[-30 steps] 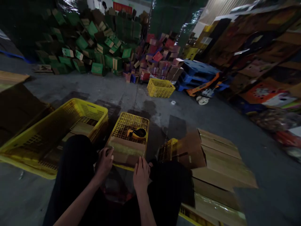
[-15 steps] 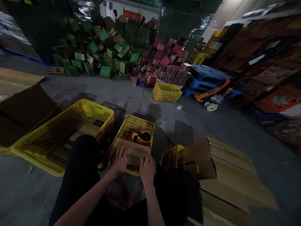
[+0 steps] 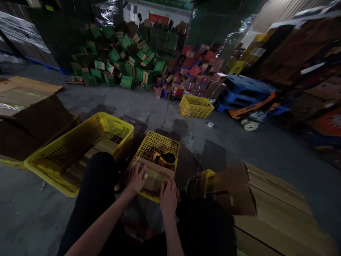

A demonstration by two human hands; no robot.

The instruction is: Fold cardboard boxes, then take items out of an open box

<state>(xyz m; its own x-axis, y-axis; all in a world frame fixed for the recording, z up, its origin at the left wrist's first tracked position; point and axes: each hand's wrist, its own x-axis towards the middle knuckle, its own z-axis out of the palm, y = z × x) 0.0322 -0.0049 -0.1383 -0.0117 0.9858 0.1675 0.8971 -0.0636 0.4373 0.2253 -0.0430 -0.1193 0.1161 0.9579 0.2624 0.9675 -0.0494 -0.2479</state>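
A seated person's left hand point(image 3: 137, 177) lies flat, fingers spread, on a brown cardboard piece point(image 3: 153, 175) that rests across the near end of an upturned yellow crate point(image 3: 157, 147). The right hand point(image 3: 168, 195) sits at the cardboard's near right edge, fingers bent over it; whether they actually pinch the sheet cannot be told in the dim light. Just beyond the cardboard, on the crate's slatted top, lies a yellow-and-black tape dispenser point(image 3: 165, 158).

The floor is bare grey concrete point(image 3: 266, 149), marked with dark damp patches. To the left stands a large yellow basket point(image 3: 80, 149) with flat cardboard inside, and past it lie flattened brown sheets point(image 3: 29, 106). To the right, a stack of folded cartons point(image 3: 277, 202) lies low on the floor, touching a smaller yellow crate point(image 3: 199, 181).

Farther back, another yellow basket point(image 3: 195, 106) sits alone on the concrete near blue pallets point(image 3: 245, 87) and an orange pallet jack point(image 3: 250, 112). Heaps of green boxes point(image 3: 125, 60) and red and pink boxes point(image 3: 194, 74) fill the rear of the warehouse, and stacked cartons line the right wall point(image 3: 301, 53).
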